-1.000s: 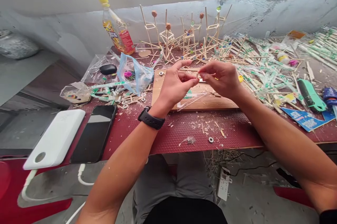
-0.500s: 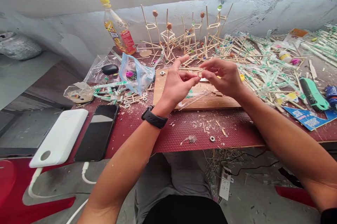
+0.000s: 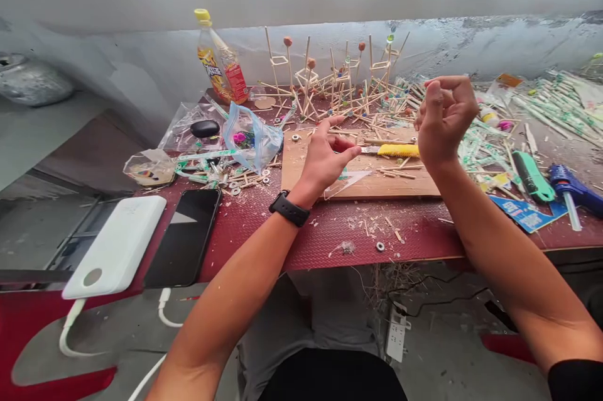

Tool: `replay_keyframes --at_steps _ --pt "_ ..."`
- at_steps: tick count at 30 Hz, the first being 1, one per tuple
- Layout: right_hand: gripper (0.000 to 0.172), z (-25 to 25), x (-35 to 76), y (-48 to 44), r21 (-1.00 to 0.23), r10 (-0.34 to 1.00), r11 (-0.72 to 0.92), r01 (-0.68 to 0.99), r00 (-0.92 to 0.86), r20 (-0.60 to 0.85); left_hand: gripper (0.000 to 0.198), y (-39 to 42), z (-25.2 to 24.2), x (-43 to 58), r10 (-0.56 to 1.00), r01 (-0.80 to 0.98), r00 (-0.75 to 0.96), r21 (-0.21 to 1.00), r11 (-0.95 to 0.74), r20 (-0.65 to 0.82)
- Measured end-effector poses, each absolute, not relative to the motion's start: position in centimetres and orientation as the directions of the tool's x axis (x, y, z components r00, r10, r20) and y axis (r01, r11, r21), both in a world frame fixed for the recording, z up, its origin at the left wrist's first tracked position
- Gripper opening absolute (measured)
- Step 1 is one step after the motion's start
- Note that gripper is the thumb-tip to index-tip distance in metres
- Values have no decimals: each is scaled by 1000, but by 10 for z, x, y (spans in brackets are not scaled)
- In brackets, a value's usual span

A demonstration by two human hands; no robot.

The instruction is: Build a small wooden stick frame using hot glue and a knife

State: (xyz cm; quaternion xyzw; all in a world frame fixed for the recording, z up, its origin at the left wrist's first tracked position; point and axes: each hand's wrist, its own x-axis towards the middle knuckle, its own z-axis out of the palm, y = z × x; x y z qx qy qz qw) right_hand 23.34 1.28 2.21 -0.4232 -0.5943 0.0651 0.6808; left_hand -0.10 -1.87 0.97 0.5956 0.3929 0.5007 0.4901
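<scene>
right hand [image 3: 443, 121]: its curled fingers faced away, so whatever lay inside them could not be told.
left hand [image 3: 325, 159]: the palm side was hidden; the thumb and fingertips covered part of the wooden board [image 3: 362, 181].
yellow-handled knife [image 3: 393, 150]: its right end was hidden behind the right wrist.
blue tool [image 3: 572, 184]: cut off by the right edge.
stick pile [image 3: 556, 102]: at the far right it ran out of frame.
bottle [image 3: 221, 65]: label print too blurred to read.
foil bundle [image 3: 28, 80]: cut off by the left edge.
bag contents [image 3: 242, 137]: too small to identify.
</scene>
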Motion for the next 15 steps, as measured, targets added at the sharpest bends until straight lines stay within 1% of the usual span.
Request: replay_keyframes --at_steps 2,4,6,8,9,11,12,13,14,15 --pt "42 33 239 4 -672 648 587 452 235 724 67 -19 11 0 957 -30 199 977 -210 212" --pt "51 42 250 -11 -676 697 535 507 187 692 66 -20 13 1 959 -36 200 979 -200 203" --pt "54 48 268 -33 -598 680 495 630 147 718 66 -21 14 1 962 -38 193 981 -191 195" --pt "45 49 293 -59 -456 644 413 788 102 758 66 -21 14 2 961 -40 194 980 -194 198" --pt "39 49 310 -72 -409 647 354 841 96 757 67 -21 13 2 958 -43 198 979 -201 205" --pt "29 48 348 -95 -371 655 225 901 143 742 69 -20 12 4 953 -54 207 975 -216 223" --pt "23 47 370 -105 -362 622 155 919 194 758 70 -20 11 4 951 -61 206 973 -224 232" --pt "16 45 392 -114 -374 613 65 925 259 747 71 -20 10 5 949 -68 203 971 -231 240" --pt "10 43 415 -122 -395 591 -58 917 351 727 71 -20 10 6 948 -75 200 969 -236 247" --pt "21 40 437 -130 -416 581 -166 894 430 691 72 -20 10 6 947 -82 198 967 -240 252"
